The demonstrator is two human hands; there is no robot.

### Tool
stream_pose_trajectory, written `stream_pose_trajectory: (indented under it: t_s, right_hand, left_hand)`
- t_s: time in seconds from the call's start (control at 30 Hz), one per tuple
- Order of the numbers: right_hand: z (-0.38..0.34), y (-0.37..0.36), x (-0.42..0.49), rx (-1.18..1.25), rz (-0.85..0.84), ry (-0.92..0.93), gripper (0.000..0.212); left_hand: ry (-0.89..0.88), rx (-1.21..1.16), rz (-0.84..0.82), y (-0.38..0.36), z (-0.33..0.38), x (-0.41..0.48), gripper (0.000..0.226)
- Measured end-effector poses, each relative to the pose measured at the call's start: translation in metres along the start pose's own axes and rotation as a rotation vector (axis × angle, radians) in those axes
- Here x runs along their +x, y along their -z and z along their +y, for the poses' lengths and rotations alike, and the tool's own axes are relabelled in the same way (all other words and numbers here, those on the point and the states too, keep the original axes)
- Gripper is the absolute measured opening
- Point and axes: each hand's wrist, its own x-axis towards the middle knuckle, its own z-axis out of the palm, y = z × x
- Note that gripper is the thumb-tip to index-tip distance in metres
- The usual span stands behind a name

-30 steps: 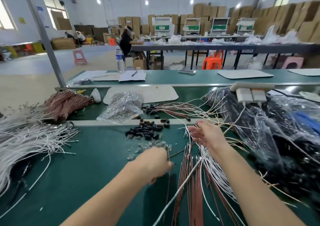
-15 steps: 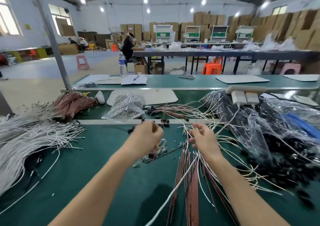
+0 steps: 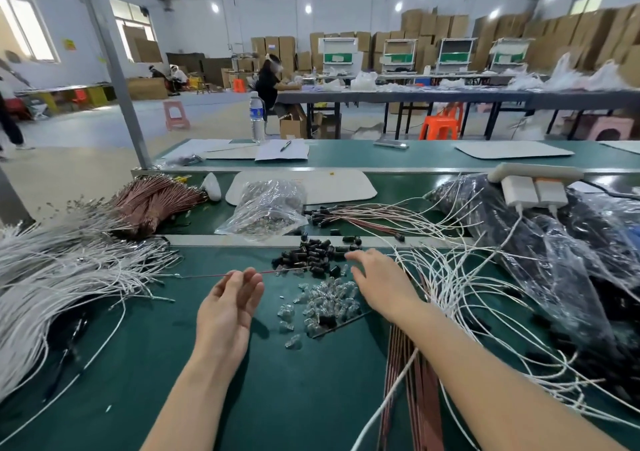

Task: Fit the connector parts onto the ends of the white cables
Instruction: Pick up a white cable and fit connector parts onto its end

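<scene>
On the green table lie a pile of small black connector parts (image 3: 311,256) and, nearer me, a pile of clear connector parts (image 3: 323,300). My left hand (image 3: 227,307) hovers with straight fingers, its tips beside a thin reddish cable (image 3: 207,275) lying crosswise on the table. My right hand (image 3: 379,286) stretches flat over the table, fingertips at the right edge of the black pile, holding nothing. Loose white cables (image 3: 450,277) spread to the right of that hand. A large bundle of white cables (image 3: 52,277) lies at the left.
Brown cables (image 3: 407,364) run under my right forearm, and another brown bundle (image 3: 156,201) lies at back left. A clear bag of parts (image 3: 266,208) sits behind the piles. Plastic bags of black parts (image 3: 554,250) and a power strip (image 3: 535,187) crowd the right.
My left hand has moved left and opened, and a thin reddish cable now lies by its fingertips. My right hand left the cables and reached toward the black parts.
</scene>
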Motion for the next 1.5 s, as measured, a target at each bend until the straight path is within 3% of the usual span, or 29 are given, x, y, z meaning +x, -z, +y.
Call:
stream_pose_trajectory:
  t_s: [0.13,0.23,0.53,0.73,1.2,1.5]
  right_hand:
    - [-0.004,-0.008,0.024,-0.162,-0.171,0.053,0.039]
    - [-0.002,-0.01,0.029,-0.139,-0.158,0.047,0.03]
    - [0.003,0.009,-0.029,0.422,0.229,0.049,0.021]
    - [0.002,-0.005,-0.056,0.659,0.297,-0.009,0.019]
    - [0.009,-0.013,-0.057,0.699,0.334,0.007,0.024]
    - [0.007,-0.013,-0.057,0.723,0.314,0.01,0.021]
  left_hand:
    - [0.01,0.034,0.008,-0.001,0.001,0.002,0.009]
    - [0.018,0.049,0.01,-0.001,0.002,0.005,0.009]
    - [-0.101,0.15,-0.025,-0.012,-0.007,-0.01,0.006]
    - [-0.171,0.204,-0.12,-0.044,-0.033,-0.02,0.016]
    - [-0.231,0.255,-0.077,-0.034,-0.035,-0.009,0.015]
    - [-0.272,0.365,-0.132,-0.035,-0.04,-0.009,0.019]
